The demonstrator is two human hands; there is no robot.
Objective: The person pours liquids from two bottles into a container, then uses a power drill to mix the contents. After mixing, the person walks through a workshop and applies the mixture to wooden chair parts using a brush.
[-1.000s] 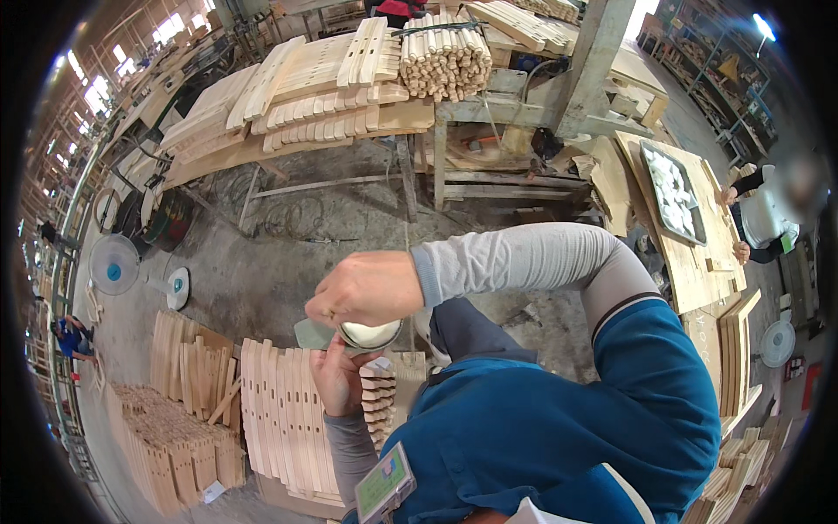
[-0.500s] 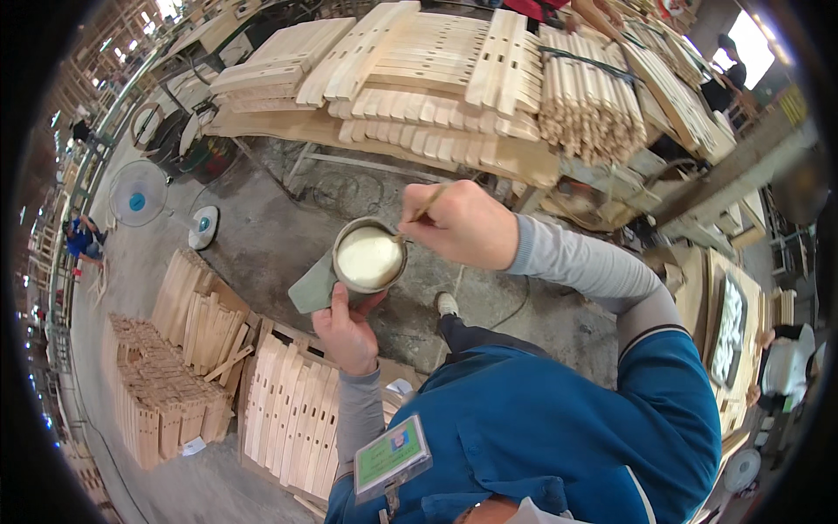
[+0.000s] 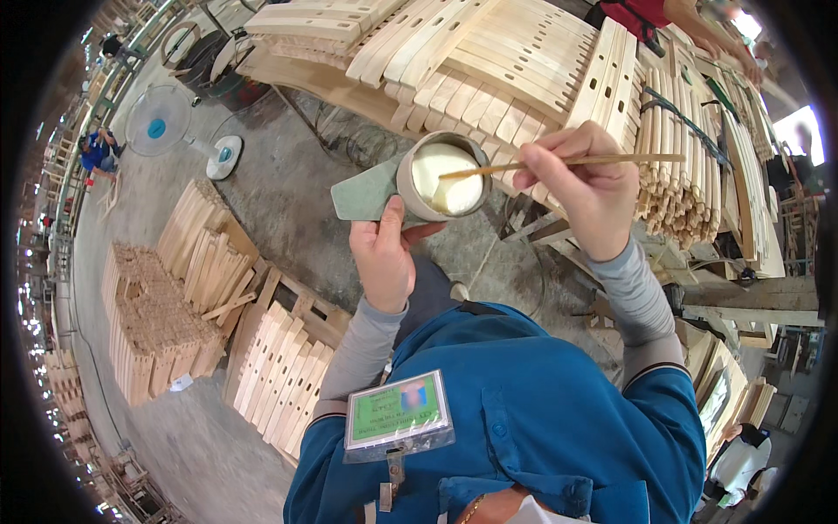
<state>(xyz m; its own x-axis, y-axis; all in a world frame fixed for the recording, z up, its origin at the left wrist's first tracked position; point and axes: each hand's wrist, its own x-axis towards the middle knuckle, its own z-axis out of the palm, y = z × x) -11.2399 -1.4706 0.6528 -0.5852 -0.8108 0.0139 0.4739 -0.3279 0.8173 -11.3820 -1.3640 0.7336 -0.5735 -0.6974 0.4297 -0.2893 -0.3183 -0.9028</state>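
My left hand (image 3: 384, 262) is closed round a round grey cup (image 3: 410, 194) and a flat greenish sanding sheet (image 3: 362, 194) that sticks out to its left. Creamy white liquid (image 3: 429, 166) lies inside the cup. Between the thumb and fingers of my right hand (image 3: 589, 183) is a thin wooden stick (image 3: 642, 159). Its tip slants down over the cup's rim to the liquid; whether it dips in, I cannot tell. Just beyond the cup, slotted wooden slats (image 3: 515, 57) are stacked on a bench.
A tied bundle of wooden rods (image 3: 676, 188) lies at the right of the bench. Stacked wood pieces (image 3: 161, 319) and a pallet of slats (image 3: 284, 380) stand on the floor at left. A floor fan (image 3: 157, 122) is farther off. Another person's arm (image 3: 707, 26) reaches over the bench's far right.
Both hands and the cup have shifted right and up in view. The stick now lies nearly level over the cup, its tip at the liquid; before, it stood steeper at the rim.
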